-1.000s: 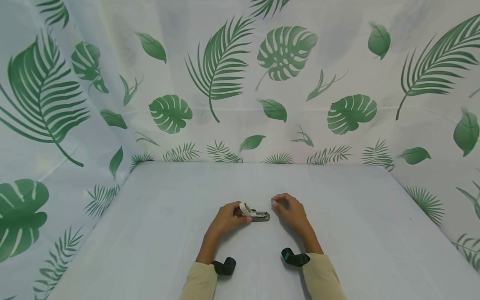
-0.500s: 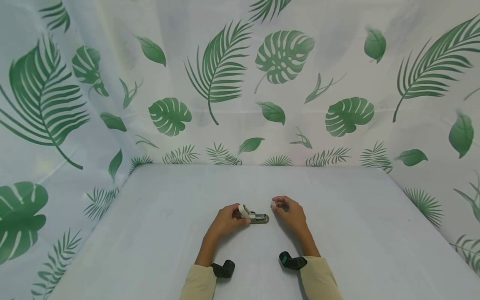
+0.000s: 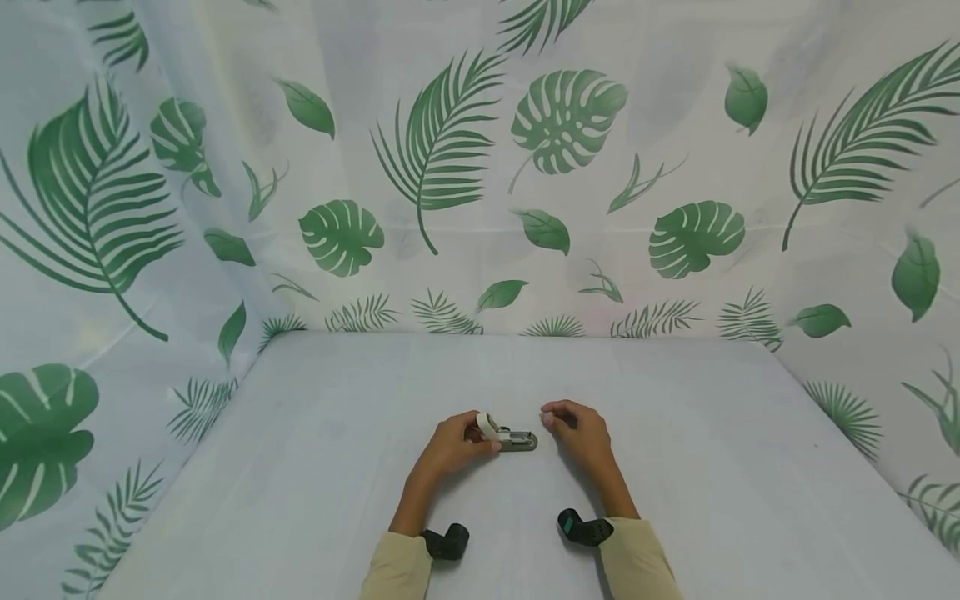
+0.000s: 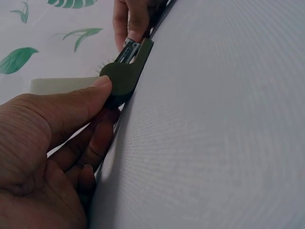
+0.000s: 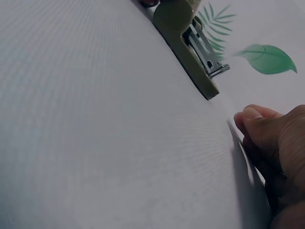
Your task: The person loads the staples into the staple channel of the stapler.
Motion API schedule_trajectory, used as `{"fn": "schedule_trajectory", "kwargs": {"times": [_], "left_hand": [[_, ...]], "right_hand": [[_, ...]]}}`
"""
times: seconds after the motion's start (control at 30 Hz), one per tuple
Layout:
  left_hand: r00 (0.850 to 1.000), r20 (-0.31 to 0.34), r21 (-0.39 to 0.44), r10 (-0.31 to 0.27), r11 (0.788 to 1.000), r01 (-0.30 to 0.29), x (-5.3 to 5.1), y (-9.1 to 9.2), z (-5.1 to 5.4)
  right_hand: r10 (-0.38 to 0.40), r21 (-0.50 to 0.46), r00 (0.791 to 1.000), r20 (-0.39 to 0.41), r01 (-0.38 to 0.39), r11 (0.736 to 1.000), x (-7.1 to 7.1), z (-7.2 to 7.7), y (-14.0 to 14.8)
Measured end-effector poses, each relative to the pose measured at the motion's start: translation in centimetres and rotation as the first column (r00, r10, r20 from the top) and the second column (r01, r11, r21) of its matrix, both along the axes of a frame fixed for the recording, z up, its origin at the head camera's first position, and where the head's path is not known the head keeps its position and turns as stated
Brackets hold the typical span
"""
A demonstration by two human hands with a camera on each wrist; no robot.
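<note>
A stapler (image 3: 517,439) with an olive-green base lies on the table, its cream top lifted and the metal magazine exposed. My left hand (image 3: 452,442) holds its hinge end, the thumb pressing the green side in the left wrist view. Just right of the stapler's front end is my right hand (image 3: 581,431), thumb and forefinger brought together. Between those fingertips the head view shows a small silvery piece (image 3: 546,417), too small to make out. The right wrist view shows the pinching fingers (image 5: 252,117) apart from the stapler's tip, the piece itself hidden there.
A white cloth covers the table (image 3: 337,400). Behind and at the sides hangs a white curtain (image 3: 465,175) printed with green leaves. Black wrist cameras sit on both forearms, above beige sleeves (image 3: 401,567).
The whole scene has shifted slightly down in the head view. Both hands keep nearly the same places; the right fingertips have turned slightly around the small silvery piece.
</note>
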State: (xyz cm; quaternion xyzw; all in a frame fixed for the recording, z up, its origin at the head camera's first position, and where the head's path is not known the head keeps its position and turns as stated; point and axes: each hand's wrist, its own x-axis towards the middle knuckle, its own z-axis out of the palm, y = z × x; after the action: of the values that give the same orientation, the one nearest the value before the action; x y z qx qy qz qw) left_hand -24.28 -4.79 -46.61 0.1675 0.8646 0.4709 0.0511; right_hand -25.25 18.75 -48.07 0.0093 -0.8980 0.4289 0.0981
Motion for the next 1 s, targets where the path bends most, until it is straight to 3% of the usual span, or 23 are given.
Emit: {"fn": "schedule_trajectory", "kwargs": {"times": [0.33,0.73,1.0], "left_hand": [[1.000,-0.002,-0.005,-0.012,1.000,0.012,0.0,-0.1,-0.3],[1.000,0.001,0.000,-0.010,1.000,0.010,0.0,-0.1,0.0],[1.000,0.002,-0.006,-0.010,1.000,0.010,0.0,-0.1,0.0]], "right_hand": [[-0.015,-0.040,1.000,-0.010,0.014,0.999,-0.1,-0.2,0.3],[0.075,-0.024,0.993,-0.086,-0.077,0.997,0.5,0.5,0.1],[0.141,-0.039,0.990,-0.007,-0.142,0.989,1.0,1.3,-0.8]]}}
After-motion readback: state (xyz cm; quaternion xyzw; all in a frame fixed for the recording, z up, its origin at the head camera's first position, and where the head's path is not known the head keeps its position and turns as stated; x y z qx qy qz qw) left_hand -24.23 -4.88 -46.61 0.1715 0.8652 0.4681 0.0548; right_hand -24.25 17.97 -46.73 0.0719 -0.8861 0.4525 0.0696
